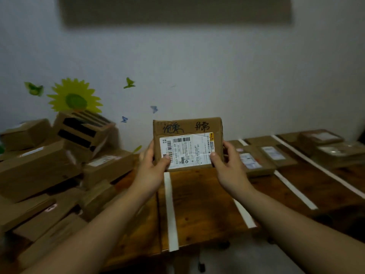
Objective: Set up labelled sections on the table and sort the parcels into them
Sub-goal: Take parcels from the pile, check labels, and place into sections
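Wooden table [199, 204] with white tape strips [171, 214] under a pale wall [217, 76] — both hands, left hand [153, 167] and right hand [229, 167], grip a flat cardboard parcel [187, 143] at centre frame, thumbs curled over its label.

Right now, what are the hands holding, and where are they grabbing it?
A cardboard parcel, held up over the table. The left hand grips its lower left edge, the right hand its lower right edge, thumbs on the label.

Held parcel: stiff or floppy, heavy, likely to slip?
Probably stiff: the parcel shows flat faces and straight edges. Likely light: left hand and right hand hold it upright by its sides alone. Matte cardboard, so probably not slippery.
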A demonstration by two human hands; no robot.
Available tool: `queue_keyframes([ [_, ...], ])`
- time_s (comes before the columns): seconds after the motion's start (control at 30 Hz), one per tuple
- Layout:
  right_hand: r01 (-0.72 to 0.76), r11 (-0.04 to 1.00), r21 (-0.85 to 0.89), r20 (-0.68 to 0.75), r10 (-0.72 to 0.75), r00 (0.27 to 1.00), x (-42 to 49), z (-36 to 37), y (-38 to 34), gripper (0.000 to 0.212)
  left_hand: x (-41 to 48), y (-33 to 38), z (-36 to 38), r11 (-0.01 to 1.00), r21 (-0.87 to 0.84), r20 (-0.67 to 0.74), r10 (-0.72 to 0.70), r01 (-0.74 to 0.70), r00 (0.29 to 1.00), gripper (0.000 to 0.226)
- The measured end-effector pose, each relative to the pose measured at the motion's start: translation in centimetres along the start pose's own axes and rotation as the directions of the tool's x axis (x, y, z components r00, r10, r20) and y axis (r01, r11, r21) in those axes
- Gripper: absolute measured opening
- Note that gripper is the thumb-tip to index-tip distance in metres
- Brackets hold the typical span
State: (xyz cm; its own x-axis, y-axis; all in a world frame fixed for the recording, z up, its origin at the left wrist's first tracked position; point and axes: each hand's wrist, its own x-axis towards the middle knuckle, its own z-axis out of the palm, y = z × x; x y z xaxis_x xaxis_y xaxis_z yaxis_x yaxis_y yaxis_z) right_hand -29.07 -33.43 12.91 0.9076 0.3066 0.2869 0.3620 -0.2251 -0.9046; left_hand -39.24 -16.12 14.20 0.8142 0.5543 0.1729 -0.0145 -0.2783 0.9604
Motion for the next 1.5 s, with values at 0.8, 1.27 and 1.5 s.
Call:
queue_keyframes([
  [0.8, -0.443, 0.89, -0.108, -0.533, 0.324, 0.781, 6.8, -43.6, 22.6, 0.049, 6.6, 6.7, 54.9, 1.0, -0.008, 0.713, -0.005, 0.015, 0.702, 0.061],
  [1.27, -0.468, 0.88, -0.086, -0.427, 0.392, 0.815, 21.0, -55.8, 32.7, 0.041, 16.2, 6.4, 73.1, 0.99, 0.14, 0.737, -0.111, 0.009, 0.667, 0.06],
  [1.5, -0.428, 0.879, -0.209, -0.221, 0.384, 0.897, 30.1, -62.6, 40.1, 0.04, 19.3, 6.8, 81.5, 0.982, 0.112, 0.605, -0.191, 0.155, 0.773, 0.061],
])
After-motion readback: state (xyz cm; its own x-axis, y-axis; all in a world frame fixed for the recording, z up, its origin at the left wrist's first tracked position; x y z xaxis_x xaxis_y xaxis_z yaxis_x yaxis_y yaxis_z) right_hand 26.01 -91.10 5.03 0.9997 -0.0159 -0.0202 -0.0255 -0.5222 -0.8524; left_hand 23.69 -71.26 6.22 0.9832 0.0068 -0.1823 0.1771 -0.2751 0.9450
